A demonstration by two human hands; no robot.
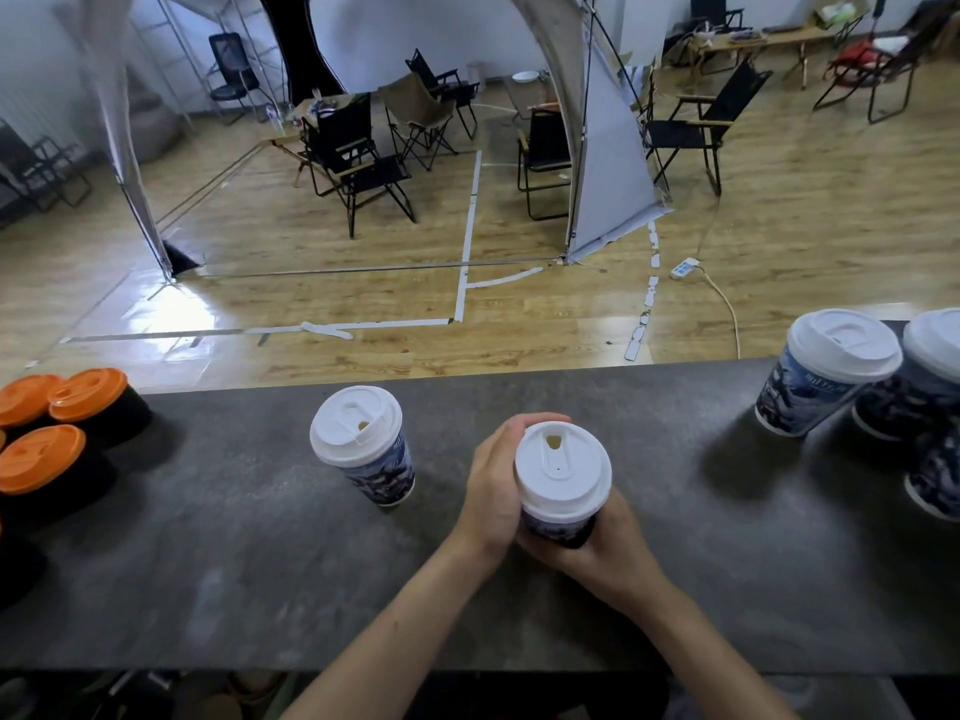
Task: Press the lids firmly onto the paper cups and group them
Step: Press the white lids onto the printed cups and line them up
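A blue-printed paper cup [558, 532] with a white lid [563, 472] is held between both hands at the middle of the dark counter [234, 563]. My left hand [493, 485] wraps its left side and far rim. My right hand [602, 548] cups it from below and the right. A second white-lidded cup [363, 444] stands alone just to the left. At the right edge stands a group of white-lidded blue cups [826, 371]. Black cups with orange lids [85, 394] cluster at the left edge.
The counter's far edge runs across the view, and beyond it lies a wooden floor with folding chairs [363, 163], a tent frame [597, 148] and a power strip [683, 267]. Bare counter lies between the middle cups and each side group.
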